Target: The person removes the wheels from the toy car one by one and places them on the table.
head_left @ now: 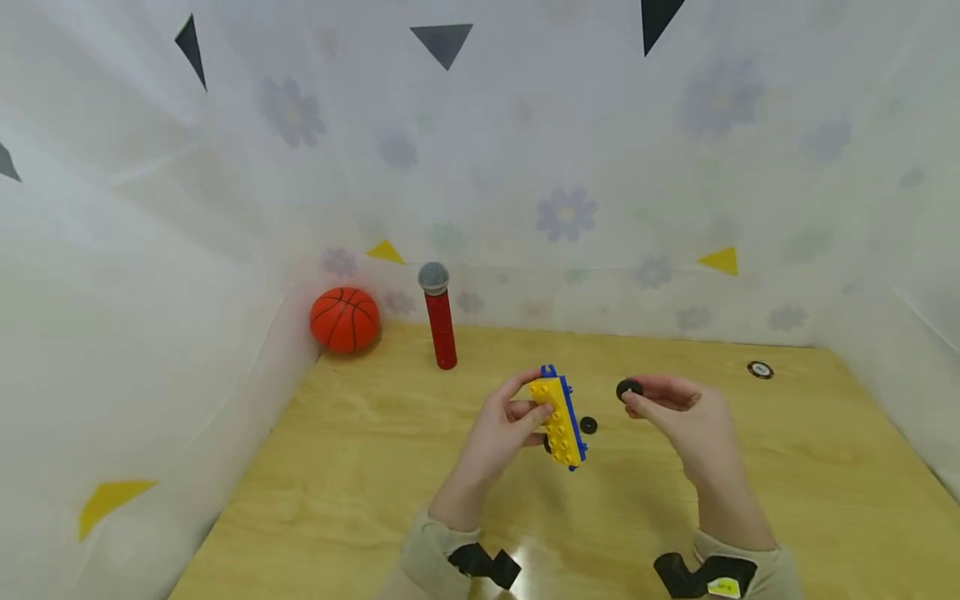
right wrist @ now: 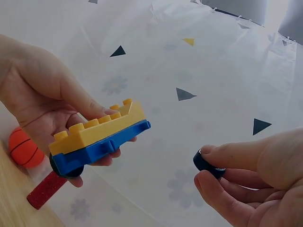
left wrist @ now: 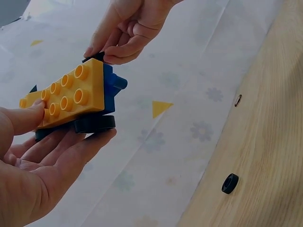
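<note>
My left hand [head_left: 517, 417] grips a toy car body [head_left: 559, 419], a yellow studded brick on a blue base, held above the wooden table [head_left: 375, 500]. In the left wrist view the thumb lies on the yellow brick [left wrist: 64, 97] and a black wheel [left wrist: 94, 124] sits under it. My right hand [head_left: 675, 408] pinches a small black wheel [head_left: 628, 388] between thumb and forefinger, a little to the right of the car body. The same wheel [right wrist: 208, 165] shows in the right wrist view, apart from the car body [right wrist: 99, 135]. Another loose black wheel [head_left: 588, 425] lies on the table between the hands.
An orange toy basketball [head_left: 345, 319] sits in the back left corner. A red toy microphone [head_left: 439, 317] stands upright beside it. A small round ring [head_left: 760, 369] lies at the back right. White flowered cloth walls [head_left: 562, 167] enclose the table on three sides.
</note>
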